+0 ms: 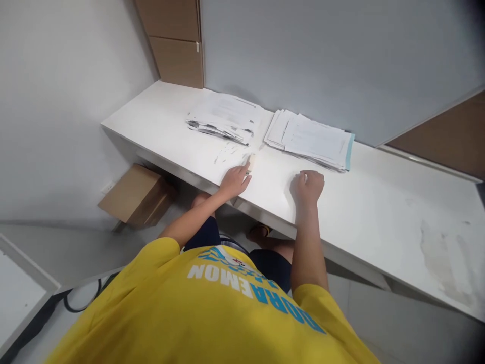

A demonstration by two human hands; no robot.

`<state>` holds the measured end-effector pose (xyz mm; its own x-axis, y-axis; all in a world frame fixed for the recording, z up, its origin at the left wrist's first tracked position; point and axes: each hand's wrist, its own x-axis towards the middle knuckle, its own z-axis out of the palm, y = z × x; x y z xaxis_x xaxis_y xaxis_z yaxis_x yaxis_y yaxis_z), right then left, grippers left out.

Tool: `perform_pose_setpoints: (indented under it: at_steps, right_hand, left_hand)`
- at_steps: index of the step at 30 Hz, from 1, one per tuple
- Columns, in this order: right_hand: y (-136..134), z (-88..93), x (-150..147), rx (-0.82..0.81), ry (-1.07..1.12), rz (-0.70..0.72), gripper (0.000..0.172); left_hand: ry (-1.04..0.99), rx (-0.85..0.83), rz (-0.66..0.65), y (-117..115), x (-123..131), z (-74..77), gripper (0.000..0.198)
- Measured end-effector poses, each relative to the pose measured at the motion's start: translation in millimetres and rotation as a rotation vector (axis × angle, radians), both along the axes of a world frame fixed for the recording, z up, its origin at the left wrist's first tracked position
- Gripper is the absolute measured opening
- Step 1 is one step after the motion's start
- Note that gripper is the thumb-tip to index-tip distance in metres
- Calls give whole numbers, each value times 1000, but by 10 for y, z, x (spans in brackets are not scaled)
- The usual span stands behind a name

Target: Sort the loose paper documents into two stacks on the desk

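My left hand (235, 182) rests on the white table with its fingers apart. Its fingertips touch a small beige block (252, 160) lying on the tabletop. Dark scribble-like marks (227, 151) show on the surface beside that hand. Farther right, my right hand (311, 186) is closed over the table, with a small pale spot at its fingers, too small to name. Beyond the left hand lies a stack of papers (227, 114). A second paper stack (316, 139), with a light-blue edge at its right, lies beyond the right hand.
The long white table (364, 212) runs along a grey panel (322, 55). Cardboard (176, 60) stands at the back left. A cardboard box (132, 194) sits below the table's left part. Stains (447, 258) mark the table's right end.
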<state>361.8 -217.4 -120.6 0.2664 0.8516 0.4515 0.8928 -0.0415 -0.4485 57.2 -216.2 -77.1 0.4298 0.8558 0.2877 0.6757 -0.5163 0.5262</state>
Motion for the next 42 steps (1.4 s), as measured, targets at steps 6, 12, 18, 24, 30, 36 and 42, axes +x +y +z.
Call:
perform_pose_setpoints:
  at_steps: [6, 12, 18, 24, 30, 36, 42]
  right_hand:
    - [679, 158, -52, -164, -70, -31, 38]
    - [1025, 267, -207, -248, -141, -83, 38]
    - [892, 264, -258, -205, -231, 98, 45]
    - [798, 157, -265, -174, -135, 160, 53]
    - [517, 13, -345, -211, -209, 294, 54]
    - [177, 125, -566, -327, -148, 141, 61]
    - [132, 205, -744, -398, -12, -72, 76]
  left_hand:
    - [12, 56, 3, 67, -10, -56, 51]
    - [52, 144, 23, 85, -29, -87, 50]
    - [47, 154, 35, 57, -23, -107, 47]
    - [89, 129, 37, 11, -36, -75, 47]
    - [195, 105, 61, -23, -35, 23, 55]
    - [159, -4, 71, 22, -70, 64, 53]
    - [155, -46, 104, 741, -289, 339, 38]
